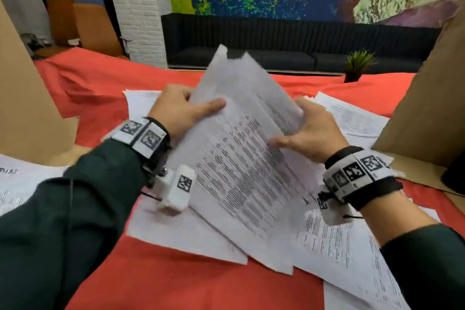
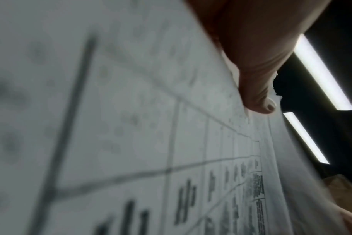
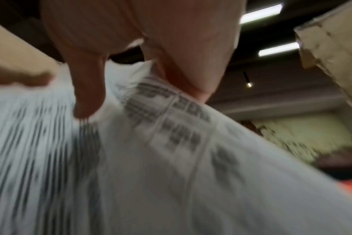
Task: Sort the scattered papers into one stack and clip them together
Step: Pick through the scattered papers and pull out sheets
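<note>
Above the worktop (image 1: 156, 284), both hands, left hand (image 1: 180, 111) and right hand (image 1: 308, 131), grasp a partial stack (image 1: 241, 153); loose sheets (image 1: 352, 118) remain at two o'clock, seemingly unclipped.

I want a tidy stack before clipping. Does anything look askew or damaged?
Yes. The bundle gripped by the left hand and right hand is fanned and tilted, its top edges uneven. More loose sheets lie skewed on the red cloth. No tears visible.

Print on papers (image 1: 241, 171) too blurred to read.
</note>
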`<state>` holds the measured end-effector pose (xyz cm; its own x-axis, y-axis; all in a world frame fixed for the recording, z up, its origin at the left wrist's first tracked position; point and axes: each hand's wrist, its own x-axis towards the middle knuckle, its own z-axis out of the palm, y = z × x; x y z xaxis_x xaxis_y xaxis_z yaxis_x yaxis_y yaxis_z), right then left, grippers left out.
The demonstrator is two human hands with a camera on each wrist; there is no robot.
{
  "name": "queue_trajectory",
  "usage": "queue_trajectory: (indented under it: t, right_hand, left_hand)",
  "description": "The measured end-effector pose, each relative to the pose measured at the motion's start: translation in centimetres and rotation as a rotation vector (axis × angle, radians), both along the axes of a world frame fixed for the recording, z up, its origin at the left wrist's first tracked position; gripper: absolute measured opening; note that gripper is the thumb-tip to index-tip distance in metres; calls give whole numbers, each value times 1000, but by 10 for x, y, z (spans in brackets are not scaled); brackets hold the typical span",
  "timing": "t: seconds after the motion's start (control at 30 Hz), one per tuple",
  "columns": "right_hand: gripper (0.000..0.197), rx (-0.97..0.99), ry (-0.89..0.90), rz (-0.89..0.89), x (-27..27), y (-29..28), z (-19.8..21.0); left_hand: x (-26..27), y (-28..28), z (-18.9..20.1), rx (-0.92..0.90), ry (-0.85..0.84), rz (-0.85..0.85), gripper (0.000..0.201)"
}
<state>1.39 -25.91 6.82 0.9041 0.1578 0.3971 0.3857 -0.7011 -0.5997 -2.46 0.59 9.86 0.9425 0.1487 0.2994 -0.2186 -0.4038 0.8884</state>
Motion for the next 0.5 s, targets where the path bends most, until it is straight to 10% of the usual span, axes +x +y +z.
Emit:
queue_trajectory:
  t: [0.23, 0.33, 0.5]
  right_hand:
    - [33, -82, 391, -137, 9, -64, -50]
    - [10, 29, 476, -216, 3, -81, -68]
    - [29, 183, 669, -227, -5, -91, -101]
  left_hand:
    - [4, -4, -103, 139, 570, -320, 35]
    - [1, -7, -127, 185, 640, -279, 27]
    - [-6, -6, -142, -48, 549, -92, 17]
